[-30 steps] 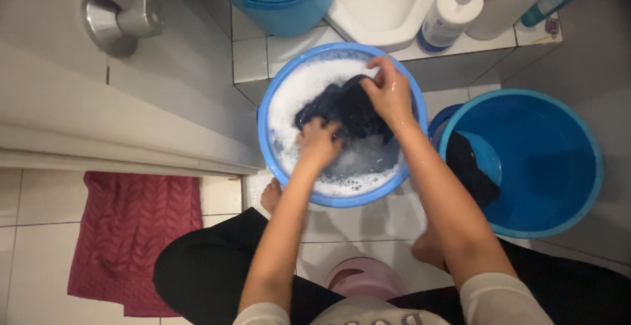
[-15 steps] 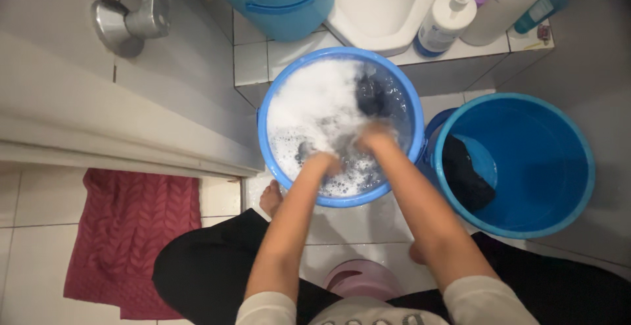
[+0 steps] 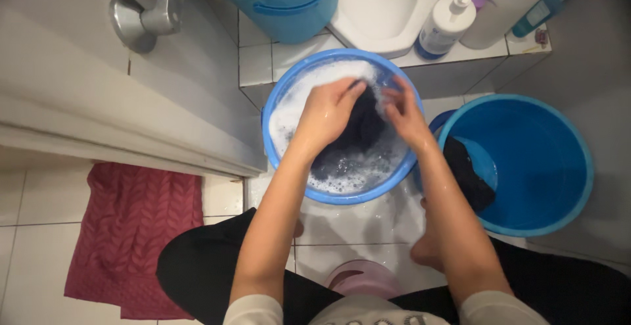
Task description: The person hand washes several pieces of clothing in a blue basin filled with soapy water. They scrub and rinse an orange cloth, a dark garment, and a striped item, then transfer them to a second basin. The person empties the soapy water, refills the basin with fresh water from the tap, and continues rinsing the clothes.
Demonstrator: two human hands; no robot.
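While both hands work w/ water nearly at the rim, the biggest risk looks like suds slopping out of the soapy blue basin (image 3: 281, 111) onto the white floor tiles (image 3: 355, 223), slick by bare feet. Next: big blue bucket (image 3: 559, 167) just beside could get bumped. Left hand (image 3: 327, 113) & right hand (image 3: 405, 113), a bit apart, each grip the dark wet garment (image 3: 361, 128), held mid-basin; it could slip.

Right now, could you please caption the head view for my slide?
Both hands, left hand and right hand, grip dark cloth in a sudsy blue basin.
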